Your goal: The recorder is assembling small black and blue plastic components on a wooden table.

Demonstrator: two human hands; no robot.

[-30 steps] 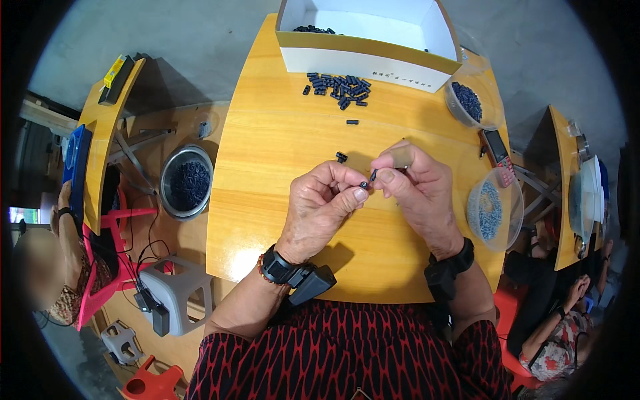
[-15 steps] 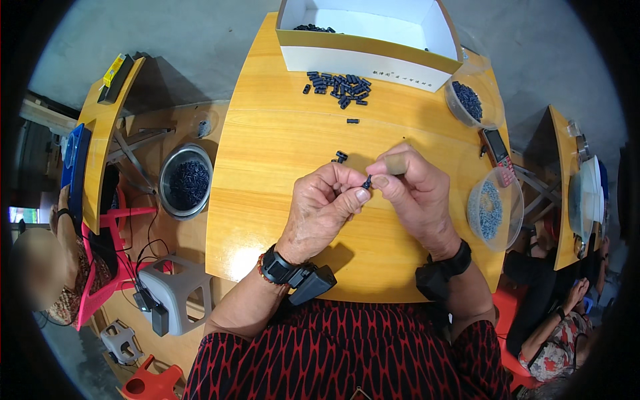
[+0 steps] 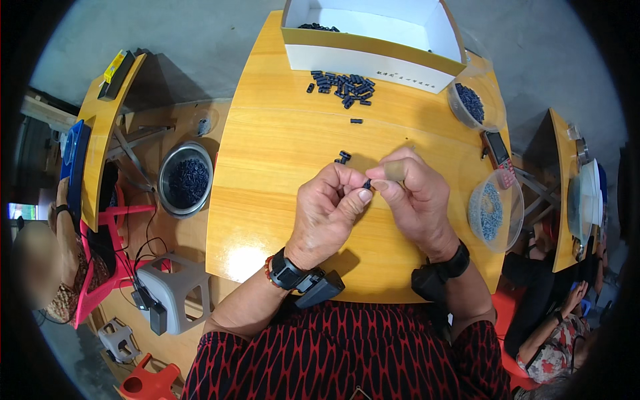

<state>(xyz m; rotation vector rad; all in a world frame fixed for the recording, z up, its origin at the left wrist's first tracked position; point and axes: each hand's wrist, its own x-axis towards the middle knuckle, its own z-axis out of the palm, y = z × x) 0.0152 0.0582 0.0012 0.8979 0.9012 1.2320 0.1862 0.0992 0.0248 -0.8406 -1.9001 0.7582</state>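
— We start with the biggest thing under us, the round yellow wooden table, with the open white cardboard box at its far edge. If we nudge the table or lean on it, the scattered heap of small black cylindrical parts just in front of the box could roll apart.

— Agreed. And on our right, two clear plastic bowls sit close to the rim: the far one with dark pieces, the near one with grey-blue pieces. Our right forearm passes close beside the near bowl, so a wide swing of the elbow could tip it off the edge, we judge.

— The small dark phone-like device lying between the bowls could be knocked the same way.

— Now our hands. Our left hand is curled nearly closed, thumb and forefinger pressed together at the tip. Our right hand is likewise closed in a pinch, with a tan cover over one fingertip.

— Between the two pinches we hold one tiny black part, lifted above the table's middle. So little of it shows that we cannot tell which hand bears more of it.

— That is our main risk: it is small and our grips meet on it, so a slip of either thumb could flick it away.

— And the two loose black parts lying just beyond our knuckles could be swept off if we lower our hands carelessly.
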